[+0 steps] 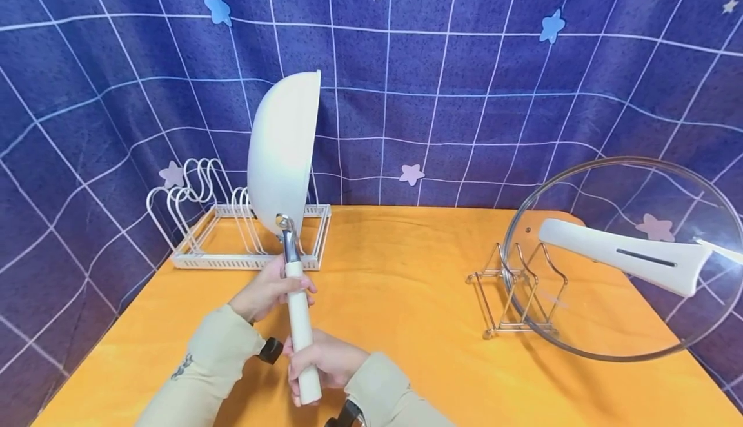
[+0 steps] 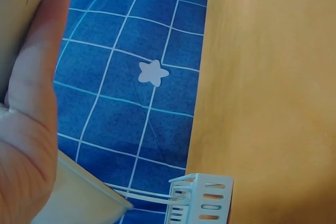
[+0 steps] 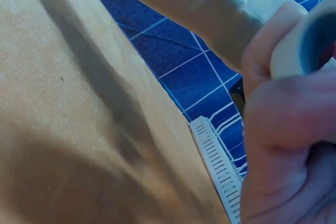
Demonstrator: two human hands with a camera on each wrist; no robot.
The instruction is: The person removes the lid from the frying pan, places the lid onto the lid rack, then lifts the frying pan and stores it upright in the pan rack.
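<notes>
Both hands wrap the white pan's (image 1: 284, 156) long handle, right hand (image 1: 325, 362) clamped at its end and left hand (image 1: 264, 291) higher toward the bowl, steadying it on edge above the white dish rack (image 1: 244, 246) just beyond the knuckles.

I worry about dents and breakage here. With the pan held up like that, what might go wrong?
1. The white pan stands on edge, both hands far down its handle: left hand, right hand. It could tip or twist.
2. It hangs right by the white dish rack, so it may knock the wires.
3. The glass lid only leans in its wire stand; a jolt might topple it.
</notes>
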